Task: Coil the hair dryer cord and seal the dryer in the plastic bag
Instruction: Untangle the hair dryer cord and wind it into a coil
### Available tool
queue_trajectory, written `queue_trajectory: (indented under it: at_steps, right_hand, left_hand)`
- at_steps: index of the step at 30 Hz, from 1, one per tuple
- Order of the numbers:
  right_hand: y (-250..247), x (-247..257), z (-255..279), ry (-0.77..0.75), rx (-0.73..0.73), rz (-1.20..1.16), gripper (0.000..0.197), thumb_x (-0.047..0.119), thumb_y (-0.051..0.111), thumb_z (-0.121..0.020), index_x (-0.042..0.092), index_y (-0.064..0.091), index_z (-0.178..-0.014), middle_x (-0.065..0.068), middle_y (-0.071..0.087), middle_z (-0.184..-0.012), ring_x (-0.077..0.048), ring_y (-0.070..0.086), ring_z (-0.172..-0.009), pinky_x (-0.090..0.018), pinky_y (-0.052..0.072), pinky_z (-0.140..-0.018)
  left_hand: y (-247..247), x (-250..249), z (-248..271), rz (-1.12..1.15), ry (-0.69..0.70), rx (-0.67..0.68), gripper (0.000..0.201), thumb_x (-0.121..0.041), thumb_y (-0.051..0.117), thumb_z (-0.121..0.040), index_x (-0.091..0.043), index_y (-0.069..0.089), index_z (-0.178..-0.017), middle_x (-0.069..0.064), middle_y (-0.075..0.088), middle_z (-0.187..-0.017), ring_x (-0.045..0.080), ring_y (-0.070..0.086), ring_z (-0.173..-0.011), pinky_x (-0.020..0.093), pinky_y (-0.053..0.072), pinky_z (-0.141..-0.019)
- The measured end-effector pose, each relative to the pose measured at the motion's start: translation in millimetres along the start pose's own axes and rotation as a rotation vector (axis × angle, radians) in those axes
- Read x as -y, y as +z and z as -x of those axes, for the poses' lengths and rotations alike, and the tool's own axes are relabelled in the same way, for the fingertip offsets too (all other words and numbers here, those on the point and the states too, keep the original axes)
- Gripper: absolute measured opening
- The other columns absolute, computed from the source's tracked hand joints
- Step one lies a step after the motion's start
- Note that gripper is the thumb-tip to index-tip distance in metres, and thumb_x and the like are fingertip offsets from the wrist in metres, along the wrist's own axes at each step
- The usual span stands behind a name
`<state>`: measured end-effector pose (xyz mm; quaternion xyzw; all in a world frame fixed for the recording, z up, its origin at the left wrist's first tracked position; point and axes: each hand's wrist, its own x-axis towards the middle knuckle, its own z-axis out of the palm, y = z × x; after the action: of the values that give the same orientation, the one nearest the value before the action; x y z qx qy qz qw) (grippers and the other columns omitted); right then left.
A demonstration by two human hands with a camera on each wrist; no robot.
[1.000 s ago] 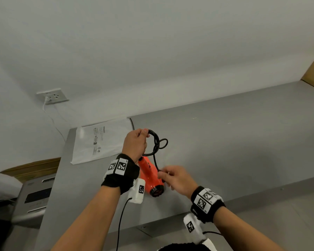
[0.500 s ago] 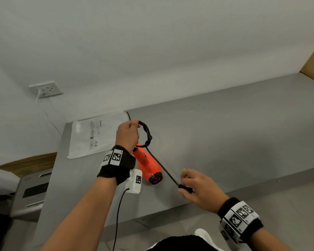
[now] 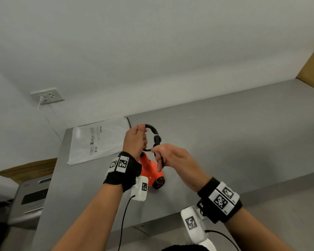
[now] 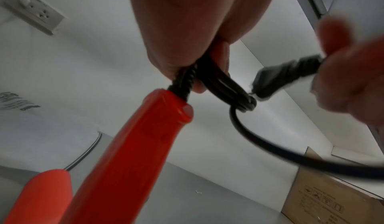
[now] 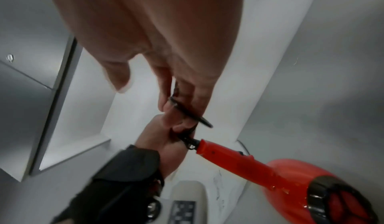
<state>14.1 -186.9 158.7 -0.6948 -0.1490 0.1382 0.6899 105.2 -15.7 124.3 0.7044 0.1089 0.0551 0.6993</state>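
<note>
- The counter (image 3: 243,142), one grey slab, lies under both my hands and carries everything; it looks smooth, so I judge anything set on it will slide easily.
- The plastic bag (image 3: 91,142), one only, lies flat on the counter beyond and to the outer side of my left hand. It looks thin, limp and slick; I would take it by the edges of its mouth, though I cannot tell which edge opens.
- The hair dryer (image 3: 152,171), one, orange and hard-shelled, is below and between my hands: its barrel end is low by the counter just beside my left wrist, its handle rising to my left hand. Whether it rests on the counter or hangs I cannot say. I judge it rigid, fairly light, a little glossy; the handle is the sure place to hold.
- My left hand (image 3: 136,140) is closed tight round the gathered loops of the cord, right where the ribbed sleeve leaves the handle.
- My right hand (image 3: 172,160), close beside the left and toward me, pinches the plug end between thumb and fingertips, the other fingers loose.
- The cord (image 3: 153,131), one black lead in several loops, arcs out of my left fist. It looks springy and rubbery, so I judge the coil will spring open if I slacken; hold it at the bunched crossing.
- The plug (image 4: 286,76), one, stiff and small, sits at my right fingertips, just beside the coil.
</note>
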Motion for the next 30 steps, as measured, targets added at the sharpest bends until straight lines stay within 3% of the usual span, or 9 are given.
queue_trajectory:
  at_steps: [2, 5, 10, 13, 20, 22, 26, 28, 30]
  right_hand:
    - [1.4, -8.2, -7.5, 0.017, -0.080, 0.139, 0.021, 0.021, 0.053, -0.099, 0.013, 0.073, -0.101, -0.016, 0.066, -0.081, -0.022, 0.063, -0.063, -0.060, 0.053, -0.082]
    - [5.2, -11.4, -15.8, 0.024, -0.112, 0.223, 0.028, 0.003, 0.047, -0.097, 0.013, 0.073, -0.097, -0.018, 0.068, -0.083, -0.020, 0.061, -0.055, -0.047, 0.056, -0.067]
    - [9.8, -12.8, -32.9, 0.016, -0.123, 0.303, 0.032, -0.001, 0.047, -0.094, 0.019, 0.070, -0.084, 0.003, 0.065, -0.072, -0.011, 0.053, -0.044, -0.025, 0.047, -0.049]
    - [11.8, -15.0, -43.2, 0.007, -0.162, 0.377, 0.034, -0.002, 0.048, -0.092, 0.020, 0.068, -0.078, 0.004, 0.062, -0.070, -0.003, 0.049, -0.041, -0.022, 0.042, -0.050]
    - [8.0, -18.5, -54.7, 0.034, -0.222, 0.578, 0.032, -0.003, 0.046, -0.089, 0.010, 0.074, -0.081, 0.009, 0.059, -0.064, -0.004, 0.045, -0.045, -0.013, 0.034, -0.047]
    - [5.9, -14.8, -57.8, 0.043, -0.195, 0.660, 0.032, -0.003, 0.045, -0.088, 0.008, 0.074, -0.083, 0.006, 0.061, -0.071, -0.002, 0.044, -0.050, -0.016, 0.035, -0.052]
    - [7.0, -12.0, -61.5, -0.015, -0.160, 0.657, 0.025, 0.001, 0.045, -0.093, 0.011, 0.068, -0.090, 0.005, 0.063, -0.074, -0.012, 0.053, -0.051, -0.035, 0.054, -0.061]
    - [10.1, -14.1, -60.2, -0.053, -0.243, 0.560, 0.011, 0.007, 0.054, -0.093, 0.017, 0.060, -0.094, -0.006, 0.065, -0.072, -0.023, 0.061, -0.056, -0.042, 0.059, -0.060]
    - [7.3, -17.0, -60.1, -0.102, -0.398, 0.558, 0.014, 0.017, 0.066, -0.089, 0.020, 0.056, -0.099, -0.009, 0.063, -0.077, -0.023, 0.062, -0.068, -0.036, 0.056, -0.063]
  left_hand:
    - [0.1, -2.4, 4.9, 0.021, 0.002, 0.034, 0.031, -0.027, 0.042, -0.107, -0.015, 0.050, -0.079, -0.007, 0.042, -0.052, 0.010, 0.034, -0.043, 0.020, 0.026, -0.040]
    - [1.0, -4.3, 12.3, -0.005, 0.015, 0.058, 0.030, -0.027, 0.040, -0.108, -0.015, 0.054, -0.084, 0.004, 0.059, -0.069, 0.013, 0.048, -0.053, 0.022, 0.034, -0.043]
    - [6.5, -5.5, 17.8, 0.017, 0.024, 0.112, 0.030, -0.030, 0.039, -0.109, -0.012, 0.059, -0.094, 0.007, 0.074, -0.084, 0.014, 0.063, -0.072, 0.026, 0.054, -0.057]
    - [3.3, -6.4, 16.5, 0.062, 0.002, 0.130, 0.030, -0.031, 0.039, -0.109, -0.014, 0.059, -0.094, 0.008, 0.075, -0.087, 0.025, 0.068, -0.078, 0.039, 0.057, -0.068]
    - [2.2, -9.0, 20.1, 0.156, -0.037, 0.186, 0.029, -0.030, 0.037, -0.109, -0.014, 0.054, -0.090, 0.009, 0.073, -0.090, 0.023, 0.067, -0.079, 0.032, 0.056, -0.057]
    - [1.5, -5.9, 20.3, 0.180, -0.037, 0.247, 0.029, -0.029, 0.039, -0.109, -0.017, 0.055, -0.088, 0.009, 0.071, -0.093, 0.024, 0.063, -0.083, 0.033, 0.054, -0.060]
    - [-1.8, 0.0, 16.9, 0.192, -0.039, 0.383, 0.030, -0.025, 0.044, -0.107, -0.014, 0.068, -0.093, 0.008, 0.064, -0.092, 0.022, 0.058, -0.084, 0.034, 0.049, -0.074]
    - [-3.3, -0.2, 15.0, 0.174, -0.057, 0.368, 0.032, -0.024, 0.042, -0.107, -0.009, 0.067, -0.094, 0.007, 0.062, -0.084, 0.020, 0.057, -0.077, 0.031, 0.050, -0.072]
    - [-5.3, -1.4, 14.6, 0.162, -0.080, 0.305, 0.032, -0.024, 0.042, -0.108, -0.008, 0.066, -0.092, 0.004, 0.060, -0.078, 0.017, 0.054, -0.071, 0.029, 0.046, -0.065]
